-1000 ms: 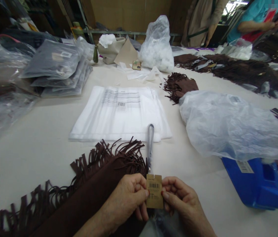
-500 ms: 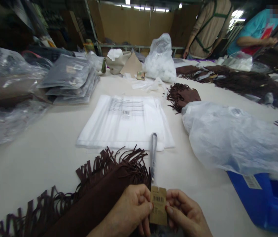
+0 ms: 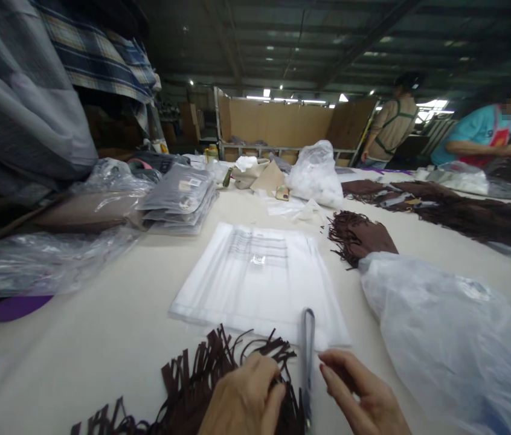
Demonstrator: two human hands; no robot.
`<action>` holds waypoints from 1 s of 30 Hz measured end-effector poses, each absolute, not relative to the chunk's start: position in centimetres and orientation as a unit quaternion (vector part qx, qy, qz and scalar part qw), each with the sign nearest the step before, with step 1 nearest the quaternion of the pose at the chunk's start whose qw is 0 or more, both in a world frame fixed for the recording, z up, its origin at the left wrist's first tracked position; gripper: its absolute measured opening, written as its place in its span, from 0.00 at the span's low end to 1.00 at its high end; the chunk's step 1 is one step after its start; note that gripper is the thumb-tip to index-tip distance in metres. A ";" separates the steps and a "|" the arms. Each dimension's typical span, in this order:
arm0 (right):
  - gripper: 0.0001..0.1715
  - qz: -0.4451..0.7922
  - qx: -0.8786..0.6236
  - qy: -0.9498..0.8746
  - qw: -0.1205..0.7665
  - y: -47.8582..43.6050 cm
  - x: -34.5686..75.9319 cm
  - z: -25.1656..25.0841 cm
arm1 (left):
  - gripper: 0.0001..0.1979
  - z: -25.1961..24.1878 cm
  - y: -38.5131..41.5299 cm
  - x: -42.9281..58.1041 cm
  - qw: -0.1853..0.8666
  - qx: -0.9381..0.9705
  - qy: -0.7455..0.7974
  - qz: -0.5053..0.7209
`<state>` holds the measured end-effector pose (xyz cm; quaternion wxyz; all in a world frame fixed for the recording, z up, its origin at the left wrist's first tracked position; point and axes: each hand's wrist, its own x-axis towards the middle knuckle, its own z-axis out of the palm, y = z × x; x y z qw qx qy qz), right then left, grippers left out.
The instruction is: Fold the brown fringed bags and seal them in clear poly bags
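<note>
Dark brown fringed material [image 3: 192, 386] lies at the bottom of the view. My left hand [image 3: 246, 396] is over its fringe, fingers curled inward and closed; whatever they hold is hidden. A narrow grey strap loop [image 3: 307, 350] stands up between my two hands, its lower end out of view. To the right of that strap, my right hand [image 3: 364, 396] has thumb and fingers apart with nothing seen between them. Just beyond the hands lies a stack of flat white plastic bags [image 3: 255, 296] with printed lines and a barcode label.
A clouded plastic bag [image 3: 446, 326] covers the right side, beside a brown fringed piece [image 3: 364, 238]. Packed grey items [image 3: 178, 193] and clear plastic wrapping [image 3: 56, 260] lie left. Two people stand beyond the table at right; more brown fringed goods [image 3: 473, 214] lie before them.
The brown cardboard tag held between both hands is out of sight. My hands have moved apart, the left onto the fringe. The view has tilted up and turned left.
</note>
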<state>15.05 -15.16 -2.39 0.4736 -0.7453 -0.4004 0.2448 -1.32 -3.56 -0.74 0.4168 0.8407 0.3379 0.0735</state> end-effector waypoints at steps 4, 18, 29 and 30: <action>0.12 0.121 -0.730 -0.571 0.355 -8.5 17.1 -2.3 | 0.16 -2.2 3.9 -0.6 0.278 0.863 0.382 0.178; 0.31 -0.131 -0.681 -0.713 0.104 0.1 18.0 -10.0 | 0.28 -9.6 8.6 1.0 -0.041 0.955 0.274 0.102; 0.35 -0.376 -0.562 -0.735 0.053 -1.1 20.1 -12.2 | 0.23 -13.6 8.5 0.1 -0.268 0.909 0.195 0.253; 0.34 -0.387 -0.553 -0.736 0.047 -1.1 20.4 -12.4 | 0.22 -14.1 8.6 0.2 -0.266 0.904 0.204 0.267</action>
